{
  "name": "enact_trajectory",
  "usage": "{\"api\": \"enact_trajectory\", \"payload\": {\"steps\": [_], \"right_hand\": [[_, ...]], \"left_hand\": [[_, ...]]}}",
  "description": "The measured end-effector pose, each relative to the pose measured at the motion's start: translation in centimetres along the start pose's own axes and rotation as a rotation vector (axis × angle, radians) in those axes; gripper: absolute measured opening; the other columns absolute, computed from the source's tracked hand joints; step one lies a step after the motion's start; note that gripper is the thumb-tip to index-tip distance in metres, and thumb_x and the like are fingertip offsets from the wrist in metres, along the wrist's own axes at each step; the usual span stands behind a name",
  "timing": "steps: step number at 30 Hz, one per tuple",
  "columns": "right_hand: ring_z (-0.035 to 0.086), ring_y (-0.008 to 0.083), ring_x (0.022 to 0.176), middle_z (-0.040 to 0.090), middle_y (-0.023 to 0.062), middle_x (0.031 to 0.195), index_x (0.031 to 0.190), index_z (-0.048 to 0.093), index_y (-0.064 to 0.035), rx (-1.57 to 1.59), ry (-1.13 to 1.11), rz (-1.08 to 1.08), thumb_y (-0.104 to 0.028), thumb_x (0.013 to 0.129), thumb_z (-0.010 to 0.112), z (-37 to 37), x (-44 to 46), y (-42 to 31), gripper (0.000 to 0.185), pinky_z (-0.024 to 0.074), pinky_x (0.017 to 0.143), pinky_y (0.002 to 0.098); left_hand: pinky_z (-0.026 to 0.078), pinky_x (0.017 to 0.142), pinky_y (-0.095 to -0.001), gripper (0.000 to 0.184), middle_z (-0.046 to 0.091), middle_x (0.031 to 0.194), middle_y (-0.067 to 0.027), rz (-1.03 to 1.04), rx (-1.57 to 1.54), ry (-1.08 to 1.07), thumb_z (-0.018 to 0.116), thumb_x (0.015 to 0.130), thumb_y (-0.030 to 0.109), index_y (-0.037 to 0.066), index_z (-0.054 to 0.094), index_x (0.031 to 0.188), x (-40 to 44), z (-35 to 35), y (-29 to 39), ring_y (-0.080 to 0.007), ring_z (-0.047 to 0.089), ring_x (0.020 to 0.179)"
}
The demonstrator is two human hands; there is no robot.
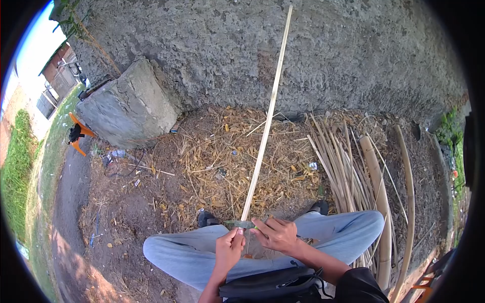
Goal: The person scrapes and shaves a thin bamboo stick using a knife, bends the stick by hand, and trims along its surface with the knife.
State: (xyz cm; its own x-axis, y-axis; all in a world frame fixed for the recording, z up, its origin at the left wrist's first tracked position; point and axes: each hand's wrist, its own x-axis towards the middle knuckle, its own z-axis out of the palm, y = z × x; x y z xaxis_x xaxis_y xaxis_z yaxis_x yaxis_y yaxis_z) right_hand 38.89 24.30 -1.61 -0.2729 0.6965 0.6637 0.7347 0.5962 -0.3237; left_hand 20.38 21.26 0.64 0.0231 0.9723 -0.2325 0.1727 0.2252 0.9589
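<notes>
Sitting with our knees spread wide on the littered ground, we have the pale strip running from our hands away over the middle of the ground, its far end showing in front of the rough wall; we cannot tell whether the two touch. Our left hand is nearly closed, thumb and fingers pinching the strip near its close end. Our right hand is curled closed around the handle of the knife, whose blade lies across the strip just beside our left thumb. To the right, a bundle of thin strips, a thick pole and a slimmer pole lie toward the ground's right edge. At its far left corner, a concrete block sits against the wall, with an orange stand near it.
</notes>
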Motion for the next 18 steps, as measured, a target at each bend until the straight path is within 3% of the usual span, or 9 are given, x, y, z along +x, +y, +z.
{"api": "enact_trajectory", "payload": {"steps": [6,11,18], "right_hand": [[0.053,0.0147,0.045,0.046,-0.0027,0.058,0.106,0.073,-0.0167,-0.019,0.016,0.024,-0.031,0.079,0.081,0.2,-0.1,0.0,0.032,0.0391,0.038,0.031],[0.055,0.0151,0.046,0.048,-0.0028,0.059,0.106,0.072,-0.0172,-0.051,0.026,0.044,-0.032,0.08,0.08,0.1,0.5,0.6,0.031,0.04,0.038,0.0307],[0.055,0.0145,0.046,0.048,-0.0033,0.059,0.107,0.073,-0.0176,-0.07,0.03,0.04,-0.032,0.079,0.081,0.5,1.4,1.4,0.032,0.0397,0.038,0.0306]], "left_hand": [[0.034,0.047,-0.0209,0.022,0.053,0.064,0.0038,0.034,-0.008,0.016,0.052,0.104,0.015,0.001,0.064,0.09,0.0,0.4,-0.7,-0.0009,0.043,0.053],[0.035,0.048,-0.0201,0.022,0.055,0.065,0.0024,0.027,-0.018,0.014,0.053,0.103,0.013,-0.003,0.068,0.106,-0.1,0.4,-0.7,-0.0015,0.044,0.054],[0.039,0.047,-0.0233,0.024,0.055,0.061,0.0015,0.057,0.038,0.029,0.054,0.103,0.017,-0.003,0.068,0.101,0.4,0.1,-1.2,-0.0033,0.049,0.052]]}}
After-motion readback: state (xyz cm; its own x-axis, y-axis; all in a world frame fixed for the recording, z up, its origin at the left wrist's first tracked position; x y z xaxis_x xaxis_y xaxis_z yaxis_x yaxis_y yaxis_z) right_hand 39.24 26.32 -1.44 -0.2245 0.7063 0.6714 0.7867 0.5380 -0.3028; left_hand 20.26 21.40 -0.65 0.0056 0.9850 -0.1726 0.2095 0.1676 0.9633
